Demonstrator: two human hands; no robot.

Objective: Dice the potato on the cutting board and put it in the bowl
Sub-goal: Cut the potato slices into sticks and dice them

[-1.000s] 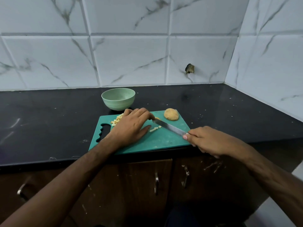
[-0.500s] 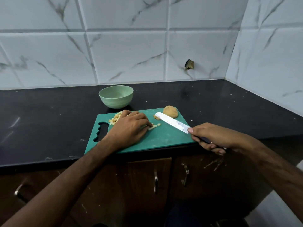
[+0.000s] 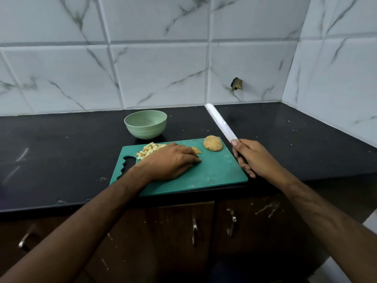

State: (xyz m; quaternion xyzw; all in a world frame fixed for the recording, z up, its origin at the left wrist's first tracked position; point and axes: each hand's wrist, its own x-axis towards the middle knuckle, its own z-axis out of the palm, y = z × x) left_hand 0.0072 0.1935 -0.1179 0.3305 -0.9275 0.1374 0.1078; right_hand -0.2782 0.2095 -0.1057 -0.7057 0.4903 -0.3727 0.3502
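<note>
Potato half (image 3: 213,143) on green cutting board (image 3: 214,176), far right corner, uncut. Small yellow cubes (image 3: 150,151) piled at far left, just beside left hand (image 3: 173,162). Left hand flat on board, fingers loose. Right hand (image 3: 253,158) curled round knife (image 3: 221,122), blade lifted, pointing away. Green bowl (image 3: 145,127) behind board on black worktop (image 3: 61,150).

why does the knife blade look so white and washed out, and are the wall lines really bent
Head view: the knife is lifted and tilted, so its blade catches glare and loses detail; the right hand holding it stays fairly sharp. Head view: the tile seams bow from wide-angle distortion. Head view: the counter is dim, with faint sheen.
</note>
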